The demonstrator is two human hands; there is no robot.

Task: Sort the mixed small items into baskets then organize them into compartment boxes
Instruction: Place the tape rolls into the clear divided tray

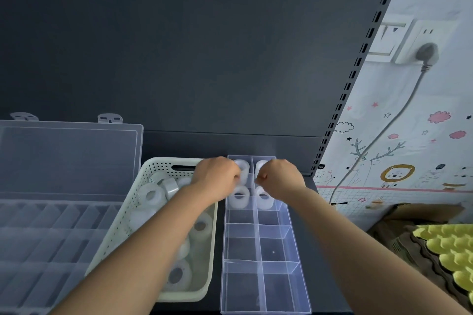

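Compartment box holds tape rolls just beside left hand and right hand

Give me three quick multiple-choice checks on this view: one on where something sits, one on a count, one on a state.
1. Where is the cream basket relative to the clear divided tray?
A) on its right B) on its left C) stacked on it

2. How many white tape rolls show in the tray?
A) one B) nine C) four

3. The lid of the big clear box at the left is:
A) open, standing up B) shut C) lying in the basket

Answers:
1 B: the basket sits along the tray's left wall.
2 C: two rolls show in each of the two far rows.
3 A: the lid stands behind the box's exposed compartments.
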